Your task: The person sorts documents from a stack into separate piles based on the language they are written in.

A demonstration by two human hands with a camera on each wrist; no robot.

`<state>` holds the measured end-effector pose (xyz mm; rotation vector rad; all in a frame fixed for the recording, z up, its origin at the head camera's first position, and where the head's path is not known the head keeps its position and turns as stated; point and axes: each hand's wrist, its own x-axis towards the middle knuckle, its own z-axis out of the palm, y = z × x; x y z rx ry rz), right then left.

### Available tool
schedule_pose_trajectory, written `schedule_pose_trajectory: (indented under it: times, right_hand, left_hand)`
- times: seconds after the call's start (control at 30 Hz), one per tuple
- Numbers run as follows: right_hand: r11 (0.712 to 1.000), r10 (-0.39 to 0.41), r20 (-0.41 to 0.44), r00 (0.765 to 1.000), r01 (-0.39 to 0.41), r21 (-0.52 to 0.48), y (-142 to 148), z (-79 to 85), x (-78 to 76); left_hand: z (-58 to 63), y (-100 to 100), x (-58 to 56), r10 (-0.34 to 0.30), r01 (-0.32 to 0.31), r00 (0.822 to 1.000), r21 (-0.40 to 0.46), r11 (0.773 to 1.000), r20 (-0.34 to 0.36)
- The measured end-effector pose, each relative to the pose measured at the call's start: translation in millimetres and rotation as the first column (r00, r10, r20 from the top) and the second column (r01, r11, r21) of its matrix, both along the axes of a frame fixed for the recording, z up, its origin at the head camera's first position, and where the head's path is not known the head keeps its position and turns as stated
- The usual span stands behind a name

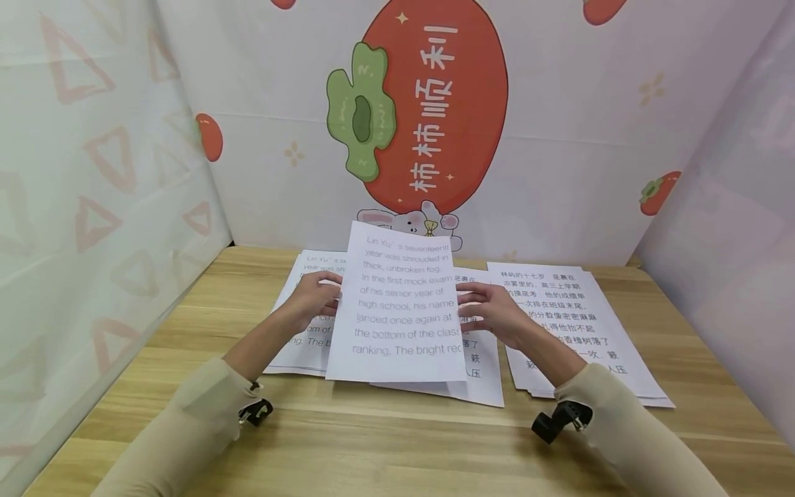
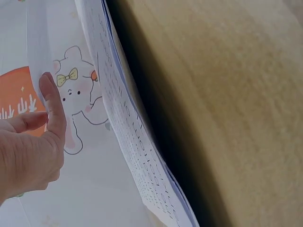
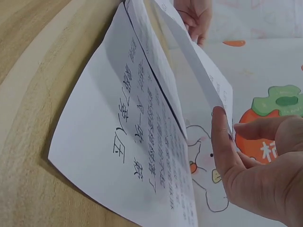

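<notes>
A sheet of paper point(image 1: 404, 310) with large English print is held up off the table, tilted toward me. My left hand point(image 1: 315, 298) pinches its left edge between thumb and fingers. At the opposite edge my right hand point(image 1: 493, 314) pinches it too; the right wrist view shows the thumb and fingers of the right hand point(image 3: 265, 165) on either side of the edge. Beneath the raised sheet lies a sheet with Chinese print point(image 1: 487, 366), partly covered. To the left, half hidden, is a stack of English-printed sheets point(image 1: 295, 355).
On the right of the wooden table point(image 1: 397, 442) lies a stack of Chinese-printed sheets point(image 1: 596, 331), its edges uneven. Behind the table hangs a white cloth backdrop point(image 1: 571, 152) with a large persimmon drawing. White cloth walls stand at both sides.
</notes>
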<state>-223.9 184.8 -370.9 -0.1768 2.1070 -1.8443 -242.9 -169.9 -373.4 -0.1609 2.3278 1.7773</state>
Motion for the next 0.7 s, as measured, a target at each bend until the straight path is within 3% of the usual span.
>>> schedule_pose_trajectory:
  times: [0.37,0.7]
  right_hand:
    - [0.999,0.025,0.008,1.0,-0.024,-0.033,-14.7,2.0,-3.3]
    - [0.995,0.058,0.036,0.998,-0.055,-0.086,-33.5,2.2,-8.3]
  left_hand:
    - [0.9,-8.0,-0.8,0.028,-0.028,1.0,0.025,0.999,-0.002]
    - [-2.7,-25.3,-3.6,0.062,-0.062,0.998,-0.009,0.998,-0.004]
